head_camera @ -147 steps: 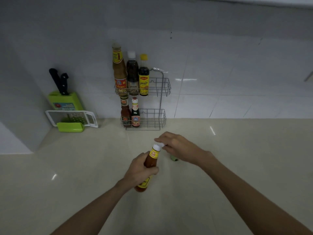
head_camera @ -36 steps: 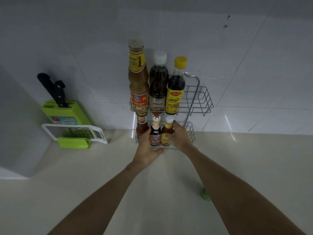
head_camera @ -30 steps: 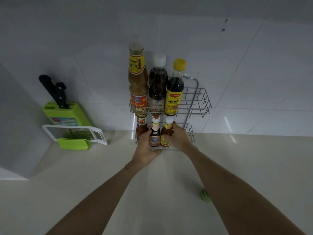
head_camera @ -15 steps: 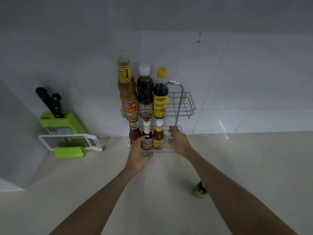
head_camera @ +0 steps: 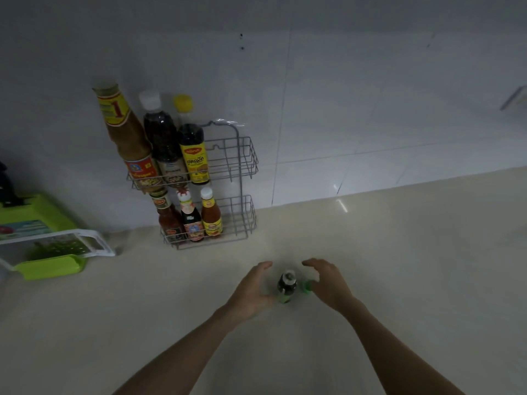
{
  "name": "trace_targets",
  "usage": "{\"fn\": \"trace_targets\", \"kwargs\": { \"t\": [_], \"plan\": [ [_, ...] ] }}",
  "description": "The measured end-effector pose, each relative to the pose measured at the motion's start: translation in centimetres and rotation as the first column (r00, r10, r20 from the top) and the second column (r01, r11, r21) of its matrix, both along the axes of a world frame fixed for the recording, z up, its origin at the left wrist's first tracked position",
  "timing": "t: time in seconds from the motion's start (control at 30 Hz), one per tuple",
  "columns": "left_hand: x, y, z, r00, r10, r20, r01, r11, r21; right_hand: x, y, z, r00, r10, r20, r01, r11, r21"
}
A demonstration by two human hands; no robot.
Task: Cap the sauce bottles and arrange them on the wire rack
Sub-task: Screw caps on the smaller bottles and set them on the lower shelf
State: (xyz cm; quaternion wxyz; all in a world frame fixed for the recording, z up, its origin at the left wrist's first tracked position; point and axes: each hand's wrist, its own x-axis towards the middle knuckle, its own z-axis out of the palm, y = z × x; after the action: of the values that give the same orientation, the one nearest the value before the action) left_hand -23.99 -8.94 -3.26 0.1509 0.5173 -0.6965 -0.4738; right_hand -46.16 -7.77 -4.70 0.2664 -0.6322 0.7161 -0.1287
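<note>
Left hand: near centre, over the beige countertop. Its fingers are loosely curved and apart, arched along the left side of the small dark bottle. They grip nothing. Whether the thumb touches the bottle's base cannot be told.
Right hand: just right of the bottle. Its fingers are spread and arched and hold nothing that shows.
Small dark bottle: upright on the countertop between the two hands. It has a green label low down and its mouth is uncapped.
Green cap: on the countertop just right of the bottle, at the thumb side of the right hand. Contact with the thumb cannot be told.
Wire rack: farther back and left of centre. It has two tiers and stands on the countertop against the tiled wall.
Lower tier: three small bottles stand side by side at its left end. From the left they are a red sauce bottle, a dark bottle with a white neck and a white-capped orange chilli sauce bottle.
Upper tier: three tall bottles stand at its left end. From the left they are a brown sauce bottle with a yellow neck label, a white-capped dark bottle and a yellow-capped dark bottle with a yellow label.
Far left: a green knife block stands behind a white-framed slicer, which lies on a green tray.
</note>
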Motion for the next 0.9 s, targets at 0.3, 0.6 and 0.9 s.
{"fn": "trace_targets", "kwargs": {
  "t": [0.3, 0.6, 0.9],
  "plan": [
    [-4.0, -0.4, -1.5, 0.998, -0.029, 0.057, 0.029, 1.0, 0.003, -0.5, 0.9, -3.9, 0.999, -0.032, -0.015, 0.032, 0.999, -0.04],
    [-2.7, 0.7, -0.8, 0.993, 0.111, -0.026, -0.113, 0.987, -0.11, -0.7, -0.3, 2.0, 0.964, 0.132, 0.231, -0.052, 0.945, -0.323],
    [1.8, 1.3, 3.8, 0.963, 0.188, -0.193, -0.192, 0.981, -0.004, 3.2, -0.9, 9.7, 0.806, 0.592, -0.016, -0.551, 0.74, -0.385]
  ]
}}
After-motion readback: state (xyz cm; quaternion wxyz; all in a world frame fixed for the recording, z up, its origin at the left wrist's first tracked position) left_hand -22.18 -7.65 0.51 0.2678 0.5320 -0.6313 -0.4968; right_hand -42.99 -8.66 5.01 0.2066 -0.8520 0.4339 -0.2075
